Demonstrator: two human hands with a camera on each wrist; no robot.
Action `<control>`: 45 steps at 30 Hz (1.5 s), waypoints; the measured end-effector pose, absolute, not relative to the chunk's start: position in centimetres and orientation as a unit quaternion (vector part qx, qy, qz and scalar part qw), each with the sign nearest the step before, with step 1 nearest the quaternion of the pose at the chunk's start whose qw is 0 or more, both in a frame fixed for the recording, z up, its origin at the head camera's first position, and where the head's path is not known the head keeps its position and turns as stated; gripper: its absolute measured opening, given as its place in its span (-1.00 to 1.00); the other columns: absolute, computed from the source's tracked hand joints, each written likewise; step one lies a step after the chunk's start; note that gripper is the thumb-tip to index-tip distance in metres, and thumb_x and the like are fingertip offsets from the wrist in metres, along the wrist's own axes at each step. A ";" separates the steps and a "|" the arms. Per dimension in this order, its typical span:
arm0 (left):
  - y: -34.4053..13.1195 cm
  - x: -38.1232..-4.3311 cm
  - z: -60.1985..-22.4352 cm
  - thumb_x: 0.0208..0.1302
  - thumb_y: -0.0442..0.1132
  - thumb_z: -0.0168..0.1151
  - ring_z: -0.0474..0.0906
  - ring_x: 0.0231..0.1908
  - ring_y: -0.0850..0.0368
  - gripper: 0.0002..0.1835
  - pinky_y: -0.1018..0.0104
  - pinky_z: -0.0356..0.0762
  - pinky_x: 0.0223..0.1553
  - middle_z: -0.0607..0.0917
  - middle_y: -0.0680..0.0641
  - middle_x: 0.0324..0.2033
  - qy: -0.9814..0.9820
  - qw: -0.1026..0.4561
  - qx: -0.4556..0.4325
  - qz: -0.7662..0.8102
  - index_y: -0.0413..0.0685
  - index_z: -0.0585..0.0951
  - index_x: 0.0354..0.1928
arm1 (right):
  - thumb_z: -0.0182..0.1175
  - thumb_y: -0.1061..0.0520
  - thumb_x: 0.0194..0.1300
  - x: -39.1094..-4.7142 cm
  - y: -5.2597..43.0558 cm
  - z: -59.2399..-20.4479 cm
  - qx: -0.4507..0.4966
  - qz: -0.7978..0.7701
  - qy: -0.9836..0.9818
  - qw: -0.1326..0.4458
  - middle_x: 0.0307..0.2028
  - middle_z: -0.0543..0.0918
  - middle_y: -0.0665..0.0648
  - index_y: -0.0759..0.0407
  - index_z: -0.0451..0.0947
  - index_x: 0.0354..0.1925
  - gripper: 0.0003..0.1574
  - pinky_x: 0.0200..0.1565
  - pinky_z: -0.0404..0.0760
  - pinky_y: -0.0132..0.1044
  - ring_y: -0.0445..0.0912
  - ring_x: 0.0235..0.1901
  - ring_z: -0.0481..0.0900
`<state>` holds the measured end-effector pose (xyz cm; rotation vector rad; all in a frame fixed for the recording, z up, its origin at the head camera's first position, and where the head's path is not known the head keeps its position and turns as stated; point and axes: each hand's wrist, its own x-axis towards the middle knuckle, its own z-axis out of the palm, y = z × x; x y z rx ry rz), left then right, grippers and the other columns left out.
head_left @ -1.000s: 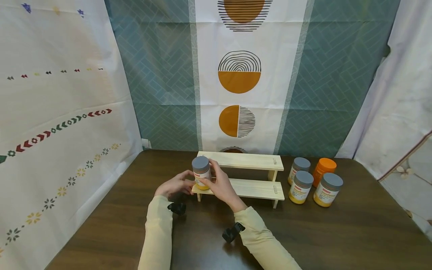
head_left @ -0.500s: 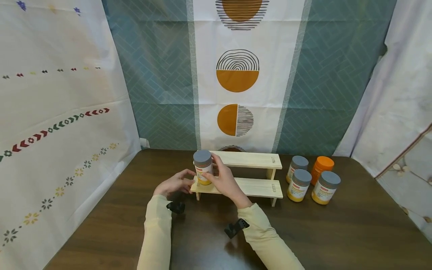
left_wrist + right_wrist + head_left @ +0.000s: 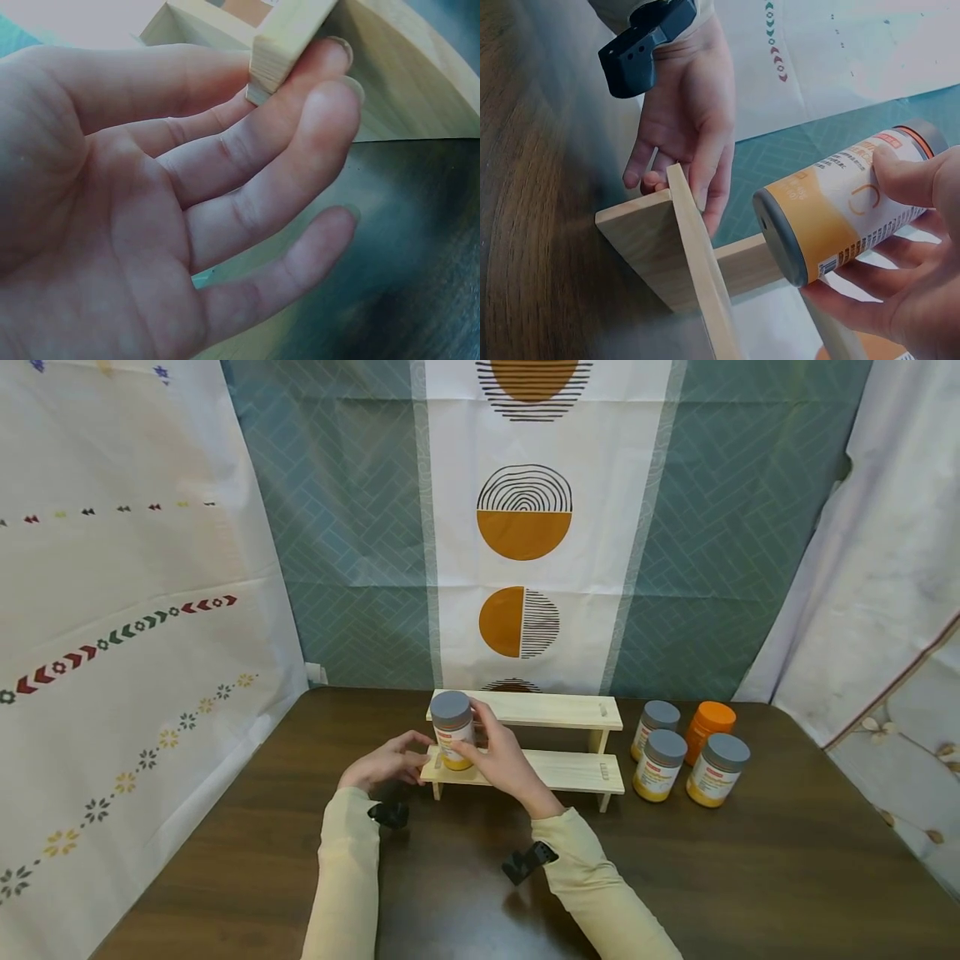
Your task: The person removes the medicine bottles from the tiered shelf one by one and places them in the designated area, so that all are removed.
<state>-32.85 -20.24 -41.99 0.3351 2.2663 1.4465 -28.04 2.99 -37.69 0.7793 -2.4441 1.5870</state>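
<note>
My right hand [image 3: 506,764] grips a supplement jar [image 3: 452,742] with a grey lid, a white label and a yellow lower part. In the right wrist view the jar [image 3: 840,199] is held just off the lower board, with a gap under its base. A pale wooden two-step shelf [image 3: 562,769] stands on the table. At the left end of its lower board, my left hand [image 3: 381,763] pinches the board's edge [image 3: 274,64] between thumb and fingers, as the left wrist view shows.
Right of the shelf stand several jars: three grey-lidded ones, including a front jar [image 3: 717,770], and an orange bottle [image 3: 708,727]. The upper step [image 3: 547,710] lies behind the lower board. Patterned cloths [image 3: 352,527] hang behind the dark table [image 3: 750,877].
The jar in my right hand has gone slightly up and to the right relative to the shelf. My left hand stays at the board's end. The head view has shifted a little.
</note>
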 end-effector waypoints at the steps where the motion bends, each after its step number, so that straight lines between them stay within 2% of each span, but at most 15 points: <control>1: -20.3 -32.8 -42.0 0.38 -0.19 0.08 0.63 -0.32 0.10 -0.51 0.12 0.63 -0.03 0.69 -0.14 -0.21 0.816 0.214 0.120 0.523 -0.19 0.26 0.27 | 0.23 0.19 0.31 -28.0 3.0 -37.6 0.258 0.526 -0.808 0.061 0.26 0.44 0.32 0.13 0.10 0.42 -0.17 0.15 0.53 0.10 0.22 0.19 0.52; 13: -20.3 -33.0 -42.1 0.38 -0.21 0.09 0.63 -0.37 0.14 -0.50 0.11 0.63 -0.10 0.69 -0.04 -0.29 0.808 0.215 0.129 0.534 -0.25 0.26 0.27 | 0.25 0.19 0.29 -27.6 4.9 -36.8 0.249 0.506 -0.822 0.076 0.25 0.46 0.33 0.11 0.10 0.44 -0.15 0.08 0.59 0.07 0.22 0.14 0.57; 26: -20.3 -33.1 -42.5 0.37 -0.23 0.09 0.62 -0.36 0.14 -0.52 0.14 0.63 -0.11 0.68 -0.14 -0.20 0.811 0.208 0.131 0.531 -0.24 0.29 0.26 | 0.25 0.15 0.31 -27.1 10.1 -36.3 0.237 0.514 -0.815 0.123 0.27 0.43 0.31 0.09 0.12 0.42 -0.18 0.10 0.56 0.11 0.25 0.22 0.49; 35: -20.6 -33.2 -42.5 0.38 -0.22 0.09 0.61 -0.38 0.13 -0.52 0.12 0.63 -0.11 0.67 -0.13 -0.21 0.810 0.204 0.129 0.535 -0.24 0.29 0.27 | 0.21 0.15 0.34 -27.5 14.0 -36.6 0.219 0.489 -0.830 0.158 0.28 0.40 0.36 0.18 0.09 0.43 -0.19 0.08 0.55 0.15 0.30 0.23 0.45; 45: -20.4 -32.9 -42.5 0.38 -0.23 0.08 0.58 -0.38 0.14 -0.52 0.14 0.63 -0.11 0.58 -0.16 -0.16 0.810 0.204 0.132 0.534 -0.25 0.28 0.26 | 0.21 0.18 0.33 -26.6 17.2 -36.0 0.205 0.470 -0.843 0.165 0.28 0.39 0.39 0.19 0.06 0.44 -0.16 0.08 0.53 0.20 0.33 0.23 0.44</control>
